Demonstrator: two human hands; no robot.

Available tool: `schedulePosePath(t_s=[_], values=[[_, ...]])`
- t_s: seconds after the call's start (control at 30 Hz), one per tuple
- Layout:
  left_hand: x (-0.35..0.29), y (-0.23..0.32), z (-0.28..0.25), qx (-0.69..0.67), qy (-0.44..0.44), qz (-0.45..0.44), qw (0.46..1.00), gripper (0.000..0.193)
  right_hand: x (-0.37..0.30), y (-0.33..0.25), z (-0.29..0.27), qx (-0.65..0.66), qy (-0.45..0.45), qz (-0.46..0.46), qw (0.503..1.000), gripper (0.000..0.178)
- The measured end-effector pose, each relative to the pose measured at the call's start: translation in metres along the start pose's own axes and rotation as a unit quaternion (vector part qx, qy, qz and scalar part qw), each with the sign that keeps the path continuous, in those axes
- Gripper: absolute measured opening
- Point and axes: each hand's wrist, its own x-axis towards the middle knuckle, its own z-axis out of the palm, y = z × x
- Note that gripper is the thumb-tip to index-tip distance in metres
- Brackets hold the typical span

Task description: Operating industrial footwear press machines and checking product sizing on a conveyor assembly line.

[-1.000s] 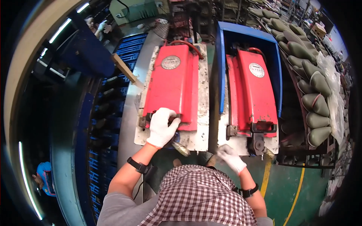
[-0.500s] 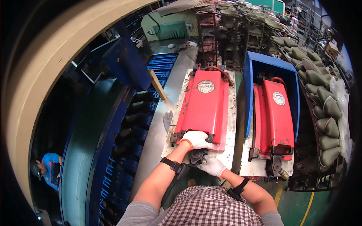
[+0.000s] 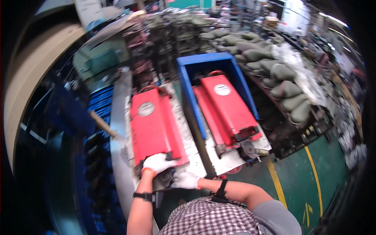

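Observation:
My left hand [image 3: 158, 163], in a white glove with an orange cuff, is closed over the black handle at the front end of a long red metal cover [image 3: 153, 127]. The handle's right end [image 3: 170, 156] shows beside my fingers. Just below and to the right, my gloved right hand [image 3: 186, 180] is closed against the dark round latch fitting [image 3: 166, 178] at the cover's front. Whatever its fingers hold is blurred and partly hidden. The cover lies on a pale, stained plate [image 3: 199, 164].
To the right, a second red cover [image 3: 231, 111] lies under a blue open-fronted hood [image 3: 207, 58]. Grey-green shoe-like forms [image 3: 282, 72] fill a rack beyond. A wooden bar [image 3: 102, 124] and a blue slatted conveyor [image 3: 101, 100] are at left. Yellow lines [image 3: 277, 184] mark the green floor.
The view has swung to the right, so both red covers sit further left and more floor shows. Both hands stay at the front of the same cover.

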Motion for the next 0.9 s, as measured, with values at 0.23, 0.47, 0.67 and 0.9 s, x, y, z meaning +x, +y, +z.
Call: schedulePosePath(t_s=[0.23, 0.47, 0.67, 0.9], values=[[-0.004, -0.006, 0.005, 0.001, 0.013, -0.040, 0.999, 0.069, -0.009, -0.035, -0.013, 0.172, -0.060, 0.153, 0.971, 0.040], [-0.001, 0.003, 0.002, 0.019, 0.015, -0.016, 1.000, 0.069, -0.010, -0.025, -0.006, 0.291, -0.023, 0.197, 0.936, 0.036], [-0.013, -0.004, 0.006, 0.010, 0.022, -0.021, 1.000, 0.069, -0.014, -0.044, 0.058, 0.467, -0.015, 0.257, 0.846, 0.035], [0.000, -0.009, 0.016, 0.003, 0.044, 0.023, 0.999, 0.068, -0.004, -0.041, 0.083, 0.696, -0.066, 0.353, 0.622, 0.036]])
